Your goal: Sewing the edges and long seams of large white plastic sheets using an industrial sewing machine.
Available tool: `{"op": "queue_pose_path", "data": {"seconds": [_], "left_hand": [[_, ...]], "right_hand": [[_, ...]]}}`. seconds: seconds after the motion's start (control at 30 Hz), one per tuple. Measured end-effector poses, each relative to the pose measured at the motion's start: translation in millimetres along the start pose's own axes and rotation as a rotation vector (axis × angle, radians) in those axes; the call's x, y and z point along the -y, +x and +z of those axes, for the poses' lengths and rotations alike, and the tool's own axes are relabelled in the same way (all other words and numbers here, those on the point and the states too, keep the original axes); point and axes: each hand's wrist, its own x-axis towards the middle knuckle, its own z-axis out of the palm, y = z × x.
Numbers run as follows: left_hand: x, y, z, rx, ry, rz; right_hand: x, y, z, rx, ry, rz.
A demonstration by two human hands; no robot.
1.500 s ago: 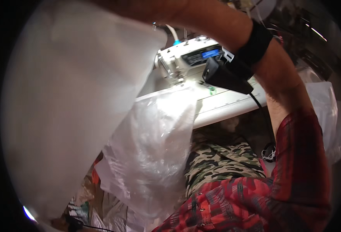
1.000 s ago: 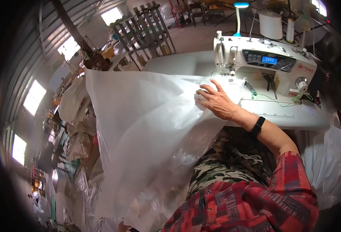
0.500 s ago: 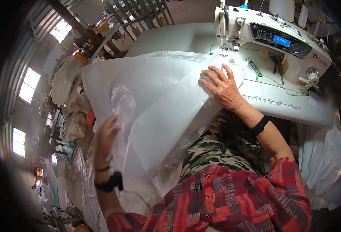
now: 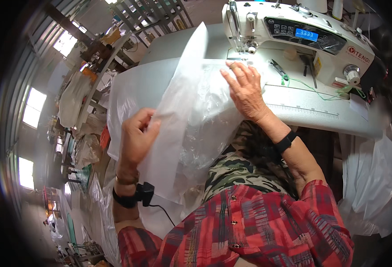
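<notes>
My left hand is closed on the edge of a white sheet, which is lifted and folded over, its upper corner standing up in a point. Beneath and beside the sheet lies crinkled clear plastic film. My right hand lies on the film's upper right part, fingers stretched out and pointing at the needle area of a white sewing machine. The machine's presser foot is lit, just beyond those fingertips.
Small thread snips with green thread and a dark tool lie on the machine bed. White sheets hang at the right. A metal rack stands behind the table. A cluttered bench runs along the left.
My left hand, open and blurred before, has moved right and taken the sheet's edge. The sheet, flat before, is now folded up. The machine appears shifted left in view; my right hand stays beside the needle.
</notes>
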Motion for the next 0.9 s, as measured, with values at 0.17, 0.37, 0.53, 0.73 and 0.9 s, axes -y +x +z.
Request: {"op": "queue_pose_path", "data": {"seconds": [0.17,0.37,0.53,0.73,0.9], "left_hand": [[-69.6,-38.1,52.4,0.130,0.428,0.436],[-52.6,-29.5,144.4,0.243,0.480,0.480],[-50.3,-23.1,174.8,0.404,0.472,0.468],[-59.6,24.3,133.6,0.013,0.221,0.529],[-50.5,96.2,125.5,-0.207,0.250,0.672]], "right_hand": [[-15.8,-10.9,-18.4,-0.139,0.866,0.609],[-17.7,7.8,-67.8,0.139,1.330,0.785],[-21.0,4.7,-59.3,0.212,0.982,0.725],[-16.2,-17.3,-55.9,0.242,0.786,0.719],[7.2,-19.3,-74.9,0.177,0.972,0.682]]}}
